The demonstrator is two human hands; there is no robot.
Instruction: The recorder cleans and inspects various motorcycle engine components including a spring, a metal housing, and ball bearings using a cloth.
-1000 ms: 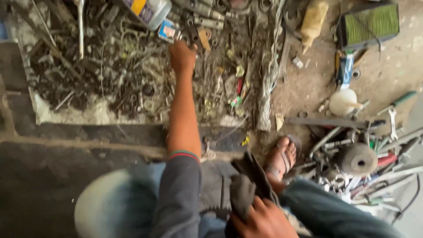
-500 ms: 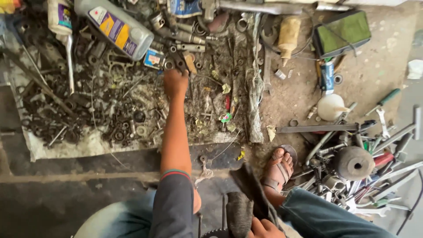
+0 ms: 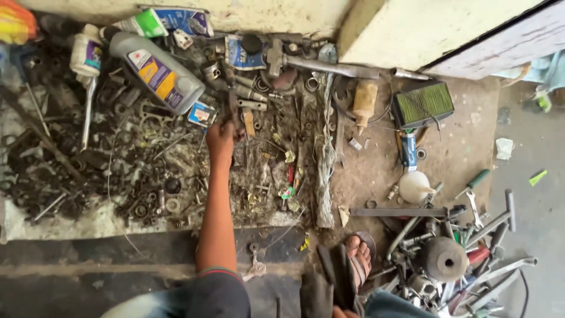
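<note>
**A grimy workshop floor under flat daylight**

We see a dirt-stained concrete floor (image 3: 465, 153) running up to a pale plastered wall (image 3: 435, 29). A dark, oily step (image 3: 88, 265) crosses the lower left, and smoother grey pavement (image 3: 541, 235) lies at the right edge

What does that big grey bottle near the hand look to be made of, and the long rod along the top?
The grey bottle looks like plastic: smooth, evenly coloured, with a glued paper-like label. The long rod looks like bare metal, dull grey and grimy with a faint sheen. The left hand reaches among small, dark, seemingly metal parts just below the bottle.
</note>
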